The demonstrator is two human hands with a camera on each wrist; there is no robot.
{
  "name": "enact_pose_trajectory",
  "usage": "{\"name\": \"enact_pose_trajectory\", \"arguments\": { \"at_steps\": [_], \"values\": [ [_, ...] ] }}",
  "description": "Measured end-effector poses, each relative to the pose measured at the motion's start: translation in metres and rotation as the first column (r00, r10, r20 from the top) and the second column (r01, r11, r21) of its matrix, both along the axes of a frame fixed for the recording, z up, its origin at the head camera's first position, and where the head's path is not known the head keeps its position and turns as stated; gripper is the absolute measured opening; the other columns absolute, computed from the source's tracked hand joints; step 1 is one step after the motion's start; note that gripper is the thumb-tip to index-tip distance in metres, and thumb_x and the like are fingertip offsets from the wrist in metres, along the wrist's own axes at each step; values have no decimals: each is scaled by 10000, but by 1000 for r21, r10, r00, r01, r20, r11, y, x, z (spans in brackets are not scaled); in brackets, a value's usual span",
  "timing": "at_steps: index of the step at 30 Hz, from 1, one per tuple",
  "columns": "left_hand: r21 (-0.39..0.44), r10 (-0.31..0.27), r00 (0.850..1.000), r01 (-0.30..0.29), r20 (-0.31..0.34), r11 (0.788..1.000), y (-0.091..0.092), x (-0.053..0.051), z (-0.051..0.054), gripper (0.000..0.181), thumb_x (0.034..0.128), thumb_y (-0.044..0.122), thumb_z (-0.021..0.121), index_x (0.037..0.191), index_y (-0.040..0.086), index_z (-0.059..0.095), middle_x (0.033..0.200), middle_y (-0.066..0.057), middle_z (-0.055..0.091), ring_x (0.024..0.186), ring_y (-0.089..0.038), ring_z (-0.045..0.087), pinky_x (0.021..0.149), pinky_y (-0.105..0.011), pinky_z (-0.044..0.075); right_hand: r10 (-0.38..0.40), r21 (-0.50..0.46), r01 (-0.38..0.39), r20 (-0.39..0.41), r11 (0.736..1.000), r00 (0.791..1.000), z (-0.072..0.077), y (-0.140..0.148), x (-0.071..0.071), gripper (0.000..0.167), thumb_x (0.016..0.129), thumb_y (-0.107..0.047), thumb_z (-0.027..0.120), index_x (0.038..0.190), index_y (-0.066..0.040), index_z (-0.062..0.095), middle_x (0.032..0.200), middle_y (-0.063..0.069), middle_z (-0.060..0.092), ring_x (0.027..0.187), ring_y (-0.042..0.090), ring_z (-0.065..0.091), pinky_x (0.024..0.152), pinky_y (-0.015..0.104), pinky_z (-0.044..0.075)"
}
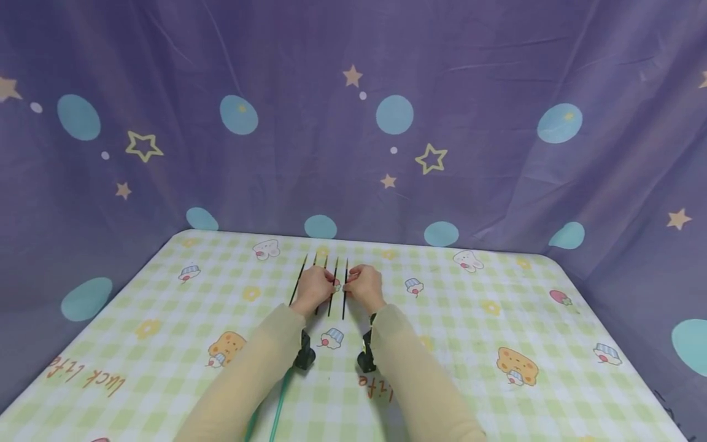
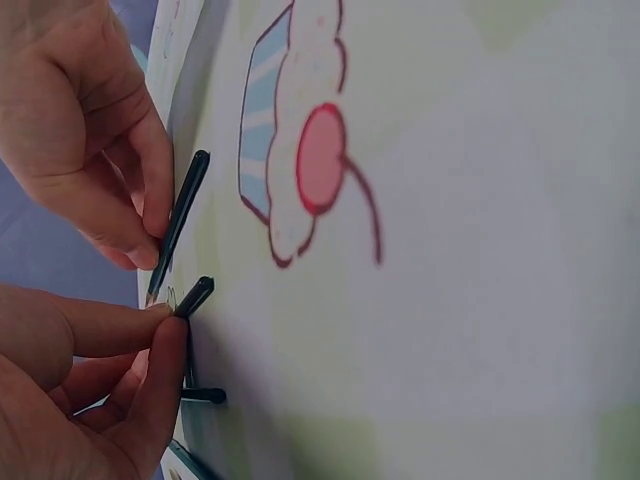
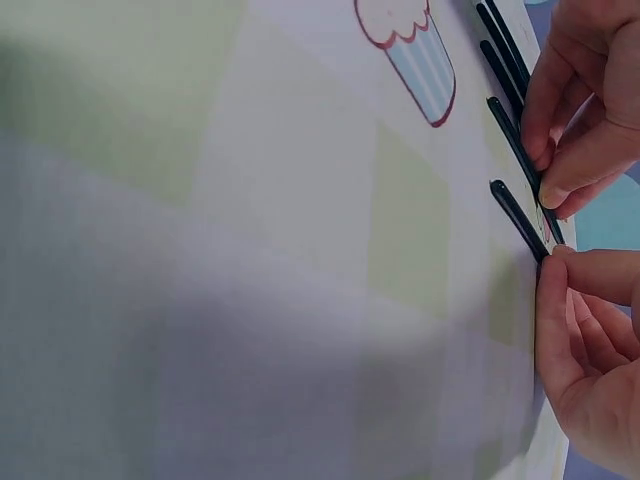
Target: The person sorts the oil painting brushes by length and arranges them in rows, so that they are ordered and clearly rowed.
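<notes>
Several slim paintbrushes with dark handles and fine pointed tips lie side by side on the cloth, tips toward the far edge. With thumb and finger my left hand (image 1: 313, 288) pinches a paintbrush (image 1: 331, 305), second from the right in the row. My right hand (image 1: 366, 287) pinches the rightmost paintbrush (image 1: 345, 305) by its handle. A narrow gap separates these two brushes. Left of them, the leftmost paintbrush (image 1: 299, 281) lies slanted, and others are partly hidden beneath my left hand. In the right wrist view the held brush's rounded handle end (image 3: 505, 197) points toward the camera.
A green-and-white checked tablecloth (image 1: 453, 331) with cartoon prints covers the table. Behind it hangs a purple curtain (image 1: 331, 153) with stars and blue spots. A green cable (image 1: 280, 399) runs by the left forearm. Each wrist carries a small black camera (image 1: 304, 353).
</notes>
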State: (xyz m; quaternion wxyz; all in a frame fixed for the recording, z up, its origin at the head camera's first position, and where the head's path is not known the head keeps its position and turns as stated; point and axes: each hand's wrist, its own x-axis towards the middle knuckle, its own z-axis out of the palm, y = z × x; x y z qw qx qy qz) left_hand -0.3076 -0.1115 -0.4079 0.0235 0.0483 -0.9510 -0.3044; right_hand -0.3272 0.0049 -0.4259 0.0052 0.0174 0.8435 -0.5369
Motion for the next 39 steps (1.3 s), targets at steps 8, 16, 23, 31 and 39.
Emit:
{"name": "enact_pose_trajectory", "arguments": {
  "at_steps": [8, 16, 23, 31, 39],
  "values": [
    [13, 23, 1000, -23, 14, 1000, 2, -2, -1, 135, 759, 74, 671, 886, 44, 708, 731, -53, 672, 551, -129, 575, 547, -239, 459, 67, -26, -67, -7, 997, 998, 3, 17, 2, 339, 697, 46, 687, 1028, 58, 613, 851, 146, 667, 570, 155, 635, 534, 245, 536],
    [19, 17, 999, -16, -36, 1000, -2, -3, -2, 132, 778, 77, 653, 897, 36, 694, 906, -88, 676, 785, -217, 608, 660, -317, 499, 145, 88, -138, -79, 987, 986, 5, 45, 3, 228, 794, -82, 643, 1004, 6, 638, 814, 106, 663, 581, 113, 625, 551, 220, 519],
    [81, -66, 990, 76, -125, 994, -8, 4, -5, 211, 816, 143, 657, 993, 29, 670, 888, -82, 673, 783, -200, 613, 670, -324, 497, 254, 193, -227, -132, 955, 958, 11, 66, 13, 217, 824, -157, 632, 1012, -52, 654, 827, 51, 668, 668, 114, 618, 616, 239, 497],
    [-67, -243, 942, 234, -233, 970, -10, 16, -1, 214, 840, 80, 599, 1035, 15, 656, 857, -79, 632, 727, -159, 552, 667, -319, 480, 404, 350, -334, -148, 875, 903, 19, 91, 28, 225, 877, -207, 577, 1051, -85, 649, 914, 19, 654, 773, 122, 604, 722, 287, 484],
    [-180, -343, 895, 302, -283, 936, -4, 39, 9, 338, 831, 154, 623, 1142, 24, 596, 1128, -124, 559, 968, -247, 567, 837, -395, 468, 478, 478, -316, -265, 820, 838, 22, 114, 47, 342, 876, -183, 583, 1186, -39, 573, 1176, 114, 566, 1080, 275, 543, 923, 433, 429]
  ]
}}
